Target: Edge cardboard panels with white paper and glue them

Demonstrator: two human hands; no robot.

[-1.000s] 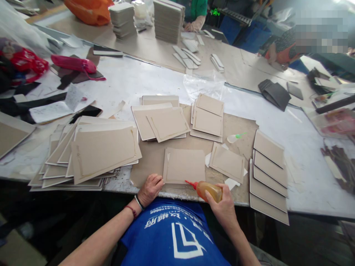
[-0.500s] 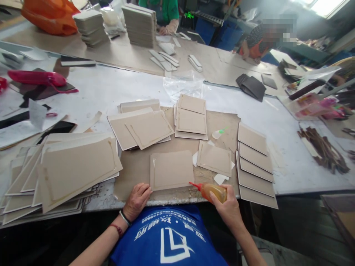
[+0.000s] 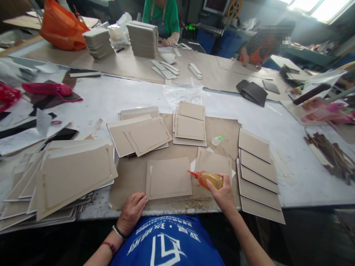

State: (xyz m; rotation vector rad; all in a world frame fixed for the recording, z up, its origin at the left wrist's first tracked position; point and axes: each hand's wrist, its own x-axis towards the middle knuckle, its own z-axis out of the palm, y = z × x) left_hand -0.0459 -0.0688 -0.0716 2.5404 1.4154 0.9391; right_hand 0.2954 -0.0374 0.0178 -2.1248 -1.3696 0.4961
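A brown cardboard panel [image 3: 169, 179] lies flat in front of me, with a line of glue along its left and lower edges. My left hand [image 3: 133, 208] rests at its lower left corner, fingers lying flat and holding nothing. In my right hand [image 3: 224, 192] is a squeeze bottle [image 3: 210, 180] of amber glue, tilted with its red nozzle at the panel's right edge. Behind the bottle, partly hidden by it, lies a smaller panel [image 3: 212, 160] on white scraps. A small clear bottle with a green tip [image 3: 217, 139] lies farther back.
Stacked glued panels [image 3: 77, 177] fill the left side, and more overlapping panels [image 3: 146, 136] lie behind. A row of panels [image 3: 259, 184] runs down the right. Two people work at the far table [image 3: 210, 66], which carries an orange bag [image 3: 62, 29] and board stacks [image 3: 142, 38].
My right hand has moved the glue bottle away from me, its nozzle going from the panel's lower right corner up along the right edge. My left hand stays by the lower left corner.
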